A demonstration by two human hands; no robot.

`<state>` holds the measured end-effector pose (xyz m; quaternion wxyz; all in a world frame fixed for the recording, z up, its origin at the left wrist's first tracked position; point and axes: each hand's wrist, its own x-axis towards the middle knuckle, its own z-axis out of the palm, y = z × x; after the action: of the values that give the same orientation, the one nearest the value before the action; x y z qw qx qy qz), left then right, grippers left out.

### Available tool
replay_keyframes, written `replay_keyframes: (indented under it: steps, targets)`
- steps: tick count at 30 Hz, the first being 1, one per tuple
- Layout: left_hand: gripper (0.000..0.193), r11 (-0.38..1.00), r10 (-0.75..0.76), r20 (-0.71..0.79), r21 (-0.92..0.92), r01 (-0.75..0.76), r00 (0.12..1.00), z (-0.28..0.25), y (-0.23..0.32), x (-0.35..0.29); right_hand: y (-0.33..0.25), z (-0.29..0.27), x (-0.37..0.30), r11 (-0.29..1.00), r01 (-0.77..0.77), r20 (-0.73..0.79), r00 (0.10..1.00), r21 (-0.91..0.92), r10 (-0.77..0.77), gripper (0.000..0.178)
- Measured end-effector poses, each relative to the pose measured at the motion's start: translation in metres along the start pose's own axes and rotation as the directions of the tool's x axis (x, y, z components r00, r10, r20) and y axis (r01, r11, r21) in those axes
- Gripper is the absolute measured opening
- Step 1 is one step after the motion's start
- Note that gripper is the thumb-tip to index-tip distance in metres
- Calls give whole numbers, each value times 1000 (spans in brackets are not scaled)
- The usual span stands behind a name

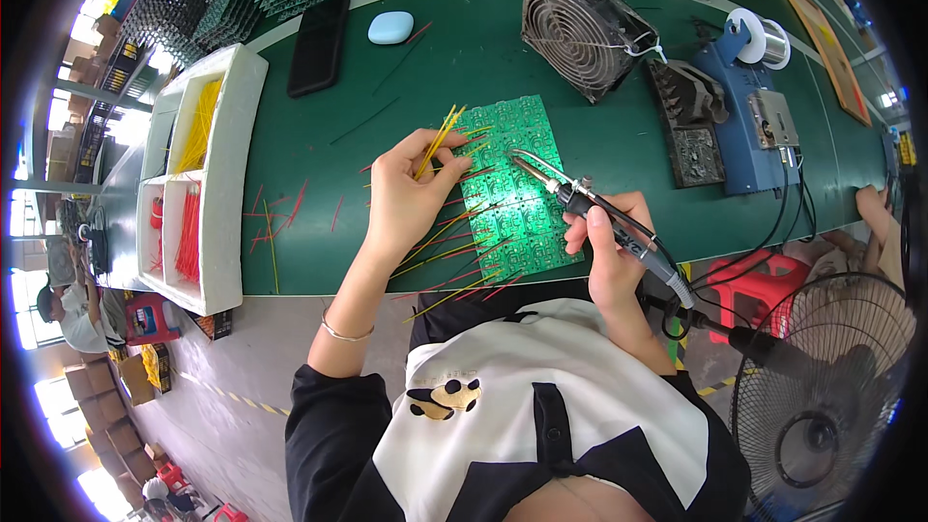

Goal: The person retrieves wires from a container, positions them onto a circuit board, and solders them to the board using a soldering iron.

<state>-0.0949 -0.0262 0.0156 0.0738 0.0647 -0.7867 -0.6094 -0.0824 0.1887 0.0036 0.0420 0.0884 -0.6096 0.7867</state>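
A green table (pixel 300 150) is spreading beneath the circuit board (pixel 532 140). A white box (pixel 246 106) is standing well left of the board, and a dusty fan (pixel 570 37) is sitting beyond its far right corner. A soldering iron (pixel 619 232) is pointing over the board, the right hand (pixel 614 251) gripping it. At the board's left edge, the left hand (pixel 411 193) is pinching yellow wires (pixel 445 126).

bright windows (pixel 34 324) at left, grey floor (pixel 256 353), red plastic stool (pixel 770 277)
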Motion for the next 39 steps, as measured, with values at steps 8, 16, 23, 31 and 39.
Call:
replay_keyframes:
  steps: [8, 16, 23, 31, 39]
  targets:
    - [12, 937, 233, -26, 274, -218, 972, 12, 4, -2, 0, -3, -1, 1000, -2, -16, 1000, 22, 2, 17]
    - [10, 908, 262, -38, 348, -233, 964, 16, 5, -3, 1, -5, 0, 1000, -7, -3, 1000, 23, 7, 16]
    - [8, 903, 218, -43, 388, -185, 975, 15, 7, -4, 0, -3, 1, 1000, -28, -4, 1000, 11, 28, 17]
    - [9, 907, 255, -56, 361, -219, 965, 15, 2, -4, 0, -2, 1, 1000, -27, 5, 1000, -3, 27, 18]
    - [8, 916, 247, -64, 341, -212, 967, 14, 2, -4, 0, -2, 1, 1000, -29, 19, 999, -11, 29, 17]
